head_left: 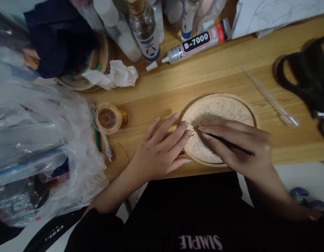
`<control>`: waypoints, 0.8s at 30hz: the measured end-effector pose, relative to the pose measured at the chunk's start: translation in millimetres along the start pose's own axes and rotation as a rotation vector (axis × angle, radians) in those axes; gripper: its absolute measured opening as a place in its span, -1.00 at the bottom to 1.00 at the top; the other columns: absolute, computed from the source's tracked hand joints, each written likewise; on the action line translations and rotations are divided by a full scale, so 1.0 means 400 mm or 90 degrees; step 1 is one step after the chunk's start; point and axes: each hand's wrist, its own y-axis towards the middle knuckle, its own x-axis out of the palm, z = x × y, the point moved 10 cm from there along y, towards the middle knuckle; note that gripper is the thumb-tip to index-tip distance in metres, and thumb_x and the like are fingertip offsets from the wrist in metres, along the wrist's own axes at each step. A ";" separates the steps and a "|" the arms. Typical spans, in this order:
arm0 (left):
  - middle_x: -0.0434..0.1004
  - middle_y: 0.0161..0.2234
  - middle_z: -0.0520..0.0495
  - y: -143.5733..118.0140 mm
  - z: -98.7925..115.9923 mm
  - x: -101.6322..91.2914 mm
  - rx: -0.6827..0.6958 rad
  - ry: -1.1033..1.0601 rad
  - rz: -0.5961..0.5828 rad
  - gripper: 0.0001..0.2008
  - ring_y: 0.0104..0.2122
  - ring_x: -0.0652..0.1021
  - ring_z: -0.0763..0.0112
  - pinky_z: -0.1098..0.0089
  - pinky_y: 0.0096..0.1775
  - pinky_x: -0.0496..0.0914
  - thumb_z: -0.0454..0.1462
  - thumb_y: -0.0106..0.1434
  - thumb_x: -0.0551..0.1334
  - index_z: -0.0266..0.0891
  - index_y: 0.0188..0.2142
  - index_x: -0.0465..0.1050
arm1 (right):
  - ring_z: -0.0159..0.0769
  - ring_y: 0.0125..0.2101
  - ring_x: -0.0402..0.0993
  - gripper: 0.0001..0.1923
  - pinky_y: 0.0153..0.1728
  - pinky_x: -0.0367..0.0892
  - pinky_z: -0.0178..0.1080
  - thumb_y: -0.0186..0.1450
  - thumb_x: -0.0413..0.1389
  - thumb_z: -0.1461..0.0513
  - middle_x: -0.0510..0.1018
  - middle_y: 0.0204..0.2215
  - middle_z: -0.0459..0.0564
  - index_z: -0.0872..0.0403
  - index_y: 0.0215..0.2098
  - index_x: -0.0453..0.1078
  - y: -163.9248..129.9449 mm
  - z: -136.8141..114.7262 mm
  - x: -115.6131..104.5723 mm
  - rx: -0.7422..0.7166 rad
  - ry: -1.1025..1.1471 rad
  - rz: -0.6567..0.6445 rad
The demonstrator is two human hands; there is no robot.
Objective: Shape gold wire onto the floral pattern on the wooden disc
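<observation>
Close to your chest, at the near edge of the wooden table (230,73), your two hands met over a round wooden disc (225,105) with a flower pattern drawn on its face. Your right hand (235,147) was curled around a thin black tool (227,142), pinching it between fingers and thumb, with the tip resting on the left part of the disc. Your left hand (162,148) lay loosely open, holding nothing, its fingertips pressed flat on the disc's left edge, just beside the tool's tip. A short length of gold wire (124,148) curved on the table near your left wrist. Further left sat a spool of gold wire (111,118), with a pen (107,147) lying just beside it against a heap of clear plastic bags (41,140). Right of the disc a clear dropper (272,99) lay at a slant, and black scissors (306,77) rested near the right edge. Beyond the spool was a crumpled tissue (112,75). At the far side lay a tube of B-7000 glue (196,42) with its white cap (151,65) off beside the nozzle, and next to it stood several clear bottles (145,29).
</observation>
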 end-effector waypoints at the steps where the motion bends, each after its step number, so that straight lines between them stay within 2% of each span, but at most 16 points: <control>1: 0.40 0.18 -0.12 -0.001 0.000 0.001 0.002 0.002 0.001 -0.49 0.25 0.29 0.04 0.04 0.28 0.08 -0.01 0.37 0.13 -0.31 0.16 0.34 | -0.27 -0.13 0.58 -0.67 -0.08 0.54 -0.16 0.24 0.15 0.41 0.63 -0.17 -0.01 -0.01 -0.06 0.49 0.001 0.001 -0.001 0.000 0.003 0.004; 5: 0.39 0.19 -0.12 -0.003 0.003 0.006 0.008 0.002 -0.004 -0.46 0.25 0.29 0.04 0.06 0.28 0.09 -0.02 0.36 0.14 -0.32 0.18 0.32 | -0.27 -0.15 0.59 -0.70 -0.11 0.53 -0.17 0.24 0.16 0.41 0.64 -0.20 0.01 0.02 -0.09 0.50 0.004 0.008 0.000 0.007 0.024 0.006; 15: 0.38 0.19 -0.17 -0.006 0.010 0.007 0.012 -0.004 -0.001 -0.44 0.24 0.30 0.04 0.06 0.29 0.08 -0.01 0.36 0.12 -0.38 0.18 0.32 | -0.29 -0.22 0.61 -0.74 -0.18 0.54 -0.20 0.24 0.19 0.35 0.65 -0.23 -0.06 -0.04 -0.13 0.52 0.007 0.033 -0.008 0.054 0.053 0.033; 21: 0.36 0.21 -0.15 -0.010 0.010 0.015 0.005 0.002 0.002 -0.43 0.25 0.28 0.05 0.04 0.26 0.10 0.01 0.38 0.09 -0.36 0.19 0.30 | -0.32 -0.19 0.59 -0.72 -0.11 0.52 -0.23 0.19 0.23 0.37 0.65 -0.21 -0.08 -0.04 -0.15 0.53 -0.003 0.058 -0.027 0.078 0.118 0.118; 24: 0.36 0.21 -0.14 -0.013 0.010 0.012 -0.001 -0.008 0.013 -0.44 0.23 0.29 0.09 0.04 0.26 0.09 0.02 0.39 0.06 -0.34 0.19 0.30 | -0.33 -0.26 0.61 -0.74 -0.22 0.55 -0.28 0.21 0.21 0.35 0.65 -0.24 -0.07 -0.03 -0.15 0.51 -0.011 0.083 -0.034 0.102 0.177 0.167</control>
